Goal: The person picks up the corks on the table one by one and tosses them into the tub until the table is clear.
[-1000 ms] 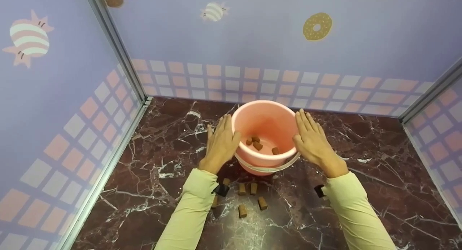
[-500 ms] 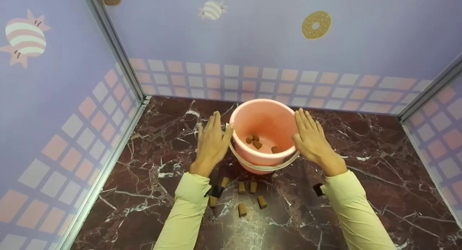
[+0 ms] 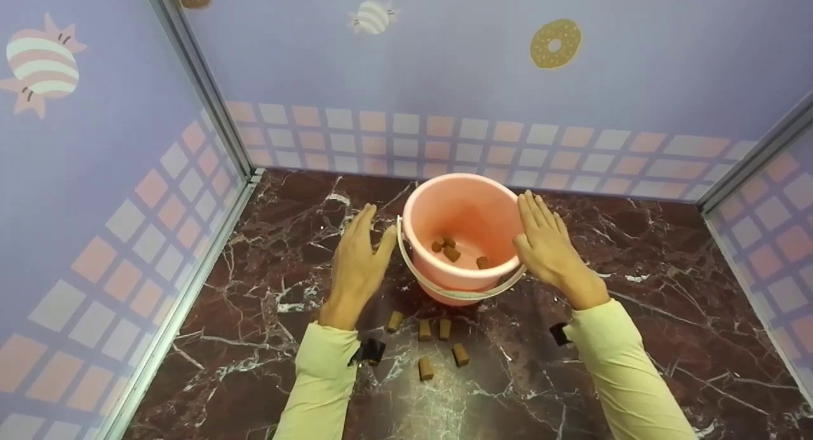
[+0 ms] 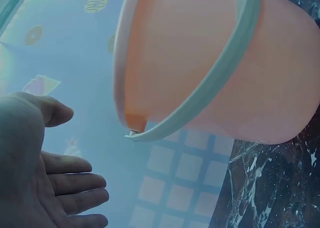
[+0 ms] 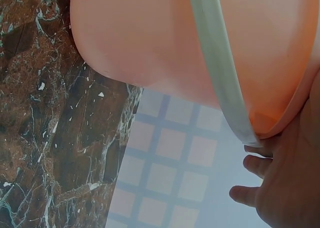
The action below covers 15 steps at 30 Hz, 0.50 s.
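A pink bucket point(image 3: 438, 281) stands upright on the marbled surface, its pale handle point(image 3: 470, 295) hanging down at the front. Several small brown blocks point(image 3: 451, 254) lie on its bottom. To the bucket's left is my left hand point(image 3: 359, 259), fingers straight and thumb spread; the left wrist view shows a gap between this hand and the bucket wall. My right hand point(image 3: 547, 248) rests against the right side of the rim with straight fingers, and in the right wrist view it touches the rim near the handle's end. More brown blocks point(image 3: 425, 368) lie on the surface in front of the bucket.
The dark red marbled surface point(image 3: 254, 338) reaches back to a purple wall point(image 3: 444, 72) with a tile pattern. Side walls point(image 3: 57, 192) enclose it at left and right. The bucket stands near the back wall.
My left hand has come away from the bucket's rim and moved left and toward me, uncovering the handle's left end. The right hand stays at the rim. The bucket looks nearly unmoved.
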Available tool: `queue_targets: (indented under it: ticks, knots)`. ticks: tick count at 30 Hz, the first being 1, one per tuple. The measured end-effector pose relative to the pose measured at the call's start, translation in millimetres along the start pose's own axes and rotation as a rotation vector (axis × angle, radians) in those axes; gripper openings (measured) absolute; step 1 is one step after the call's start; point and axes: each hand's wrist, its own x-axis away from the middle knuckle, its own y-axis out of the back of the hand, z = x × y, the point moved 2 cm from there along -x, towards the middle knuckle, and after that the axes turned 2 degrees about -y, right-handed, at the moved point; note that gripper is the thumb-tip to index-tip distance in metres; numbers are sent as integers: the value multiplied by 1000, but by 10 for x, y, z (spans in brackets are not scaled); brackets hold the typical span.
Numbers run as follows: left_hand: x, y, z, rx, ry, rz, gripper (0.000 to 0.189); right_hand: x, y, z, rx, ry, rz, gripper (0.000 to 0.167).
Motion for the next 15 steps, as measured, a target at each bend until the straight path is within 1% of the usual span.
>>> queue_targets:
  ticks: [5, 12, 15]
  knots:
    - [77, 26, -26, 11, -31, -50, 59, -7, 0, -4, -6, -2, -8, 71]
    - [193, 41, -26, 20, -118, -156, 54, -17, 1, -2, -17, -7, -7, 72]
    - [254, 41, -18, 34, -132, -181, 52, -15, -2, -2, -18, -4, -16, 71]
